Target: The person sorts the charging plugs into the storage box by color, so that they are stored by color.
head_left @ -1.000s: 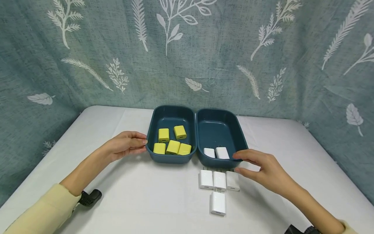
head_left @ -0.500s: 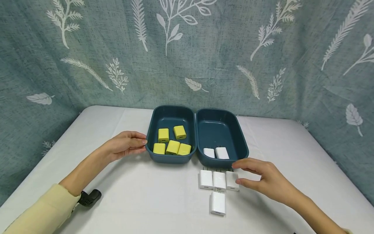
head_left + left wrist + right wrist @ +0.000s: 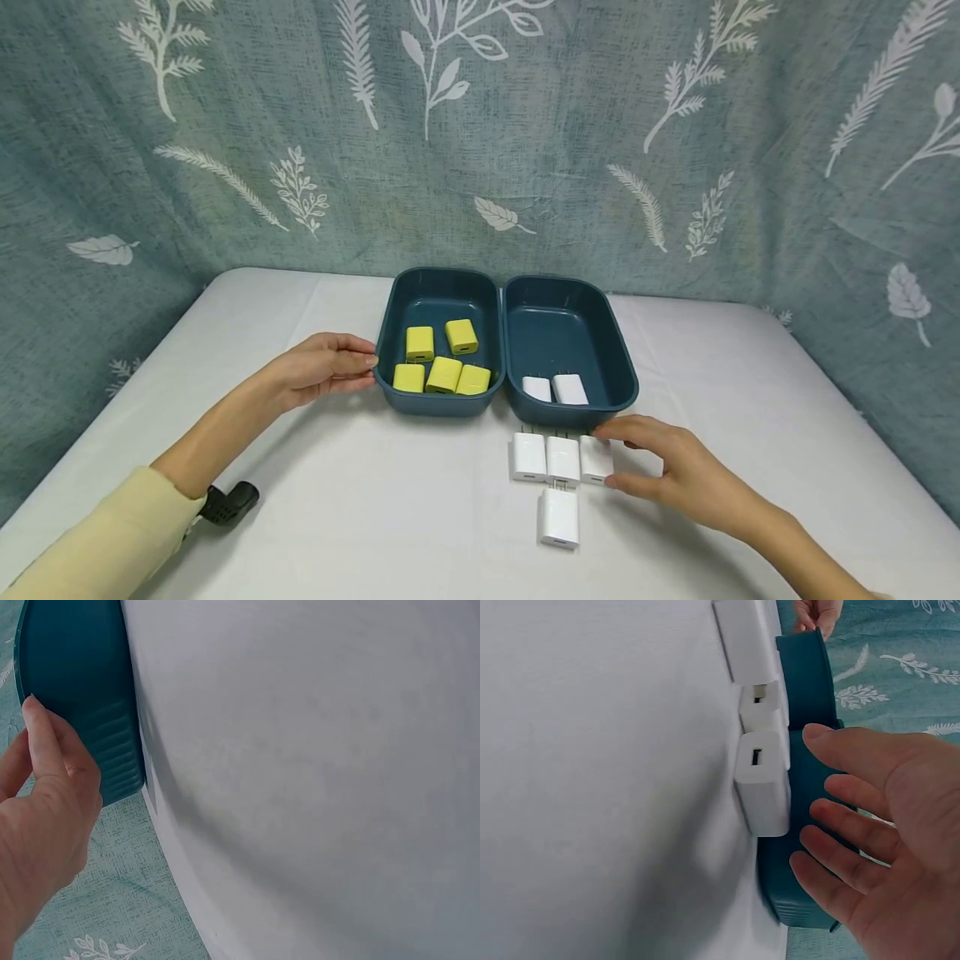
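My left hand rests its fingertips against the left side of a dark teal bin, the thumb at its rim; the left wrist view shows this hand beside the bin wall. Several yellow USB chargers lie in that bin. Over the rightmost white USB charger on the table, my right hand has its index fingertip near the prong end and thumb by the lower right corner. In the right wrist view its fingers are spread beside the white charger, holding nothing.
A second teal bin adjoins the first, with two white chargers at its near end. Beside the rightmost charger stand two more, and another charger lies nearer. A patterned curtain hangs behind the white table.
My right hand has come down from the right bin's near rim toward the rightmost white charger on the table. The left hand stays at the left bin.
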A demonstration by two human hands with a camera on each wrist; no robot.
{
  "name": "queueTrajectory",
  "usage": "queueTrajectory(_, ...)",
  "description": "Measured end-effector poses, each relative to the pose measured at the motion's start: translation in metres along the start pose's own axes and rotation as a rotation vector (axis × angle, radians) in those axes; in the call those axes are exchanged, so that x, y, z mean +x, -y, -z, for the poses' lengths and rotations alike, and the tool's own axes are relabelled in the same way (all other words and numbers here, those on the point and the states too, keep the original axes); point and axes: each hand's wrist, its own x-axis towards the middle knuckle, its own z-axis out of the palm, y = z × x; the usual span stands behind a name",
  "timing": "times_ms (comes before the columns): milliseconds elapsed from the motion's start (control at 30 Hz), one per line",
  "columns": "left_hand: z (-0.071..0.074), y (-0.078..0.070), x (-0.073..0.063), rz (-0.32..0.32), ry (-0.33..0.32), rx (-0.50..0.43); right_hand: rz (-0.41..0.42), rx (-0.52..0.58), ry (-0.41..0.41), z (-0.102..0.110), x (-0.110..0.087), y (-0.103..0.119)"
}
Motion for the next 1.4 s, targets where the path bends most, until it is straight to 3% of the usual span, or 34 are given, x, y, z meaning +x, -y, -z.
queueTrajectory(600,-0.002,0.002,0.000,0.001,-0.009,-0.005,0.034,-0.013,-0.056,-0.019,-0.007,-0.011)
queueTrajectory(933,-0.002,0.003,0.000,-0.003,-0.012,-0.004,0.085,0.044,-0.126,-0.026,-0.008,-0.017)
queueTrajectory(1400,-0.002,0.004,-0.002,-0.012,-0.007,-0.003,0.054,0.102,-0.164,-0.023,-0.016,-0.012)
